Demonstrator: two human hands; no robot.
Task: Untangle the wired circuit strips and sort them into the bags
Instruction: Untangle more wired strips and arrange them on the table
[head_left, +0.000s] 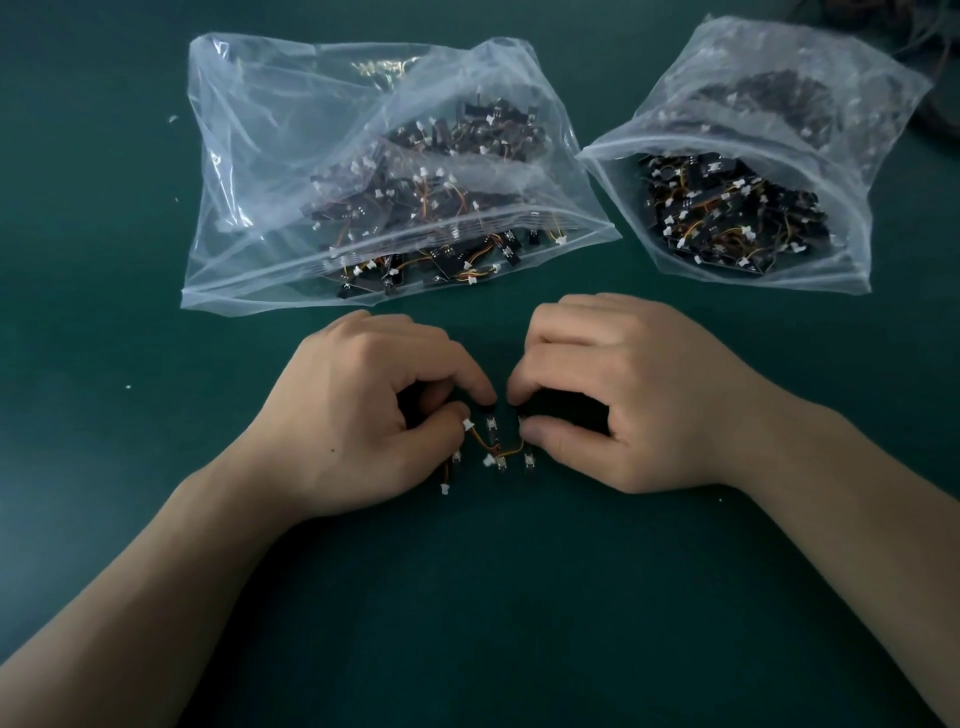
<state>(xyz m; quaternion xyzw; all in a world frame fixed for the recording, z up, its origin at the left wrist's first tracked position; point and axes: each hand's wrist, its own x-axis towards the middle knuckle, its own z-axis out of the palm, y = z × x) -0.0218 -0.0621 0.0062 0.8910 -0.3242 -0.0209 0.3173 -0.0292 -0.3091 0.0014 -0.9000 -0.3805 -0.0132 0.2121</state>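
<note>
A small tangle of black circuit strips (491, 441) with orange wires and white connectors lies on the green table between my hands. My left hand (363, 405) has its fingers curled and pinches a white connector and a strip at the tangle's left side. My right hand (623, 389) pinches a strip at the tangle's right side between thumb and forefinger. Two clear plastic bags lie behind: a large bag (270, 156) at the centre left and a smaller bag (841, 104) at the right, both holding several wired strips.
The green table (467, 623) runs to all sides. Both bags' mouths face my hands. Dark cables (935, 52) show at the far right corner. Tiny white scraps (171, 118) lie on the table at the left.
</note>
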